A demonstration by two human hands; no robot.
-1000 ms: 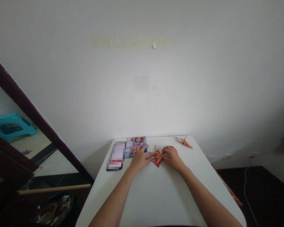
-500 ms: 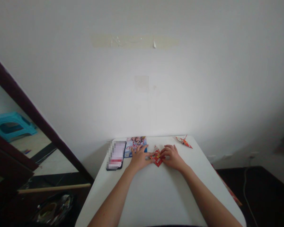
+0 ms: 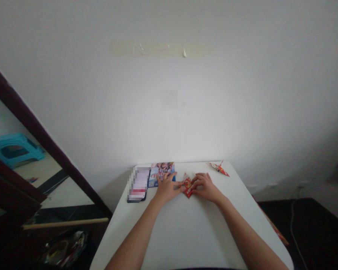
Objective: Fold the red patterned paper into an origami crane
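Observation:
A small piece of red patterned folded paper [image 3: 189, 191] lies on the white table between my hands, one point facing me. My left hand [image 3: 166, 189] has its thumb and index finger at the paper's left corner. Its other fingers spread over the lower edge of a blue printed sheet [image 3: 157, 170]. On the right side, my right hand [image 3: 205, 187] pinches the paper's edge with bent fingers, covering part of it. A folded paper crane [image 3: 220, 169] in similar red and white paper rests near the table's back right corner.
A phone [image 3: 139, 183] with a lit, partly blurred screen lies at the left table edge. The white table [image 3: 183, 236] stands against a wall [image 3: 169, 127]. A dark-framed mirror [image 3: 45, 127] leans at left, showing a blue stool [image 3: 15, 150]. A cable [image 3: 292, 221] hangs at right.
My right fingers have shifted slightly along the paper's right edge, and the paper looks narrower. My left hand stays nearly where it was.

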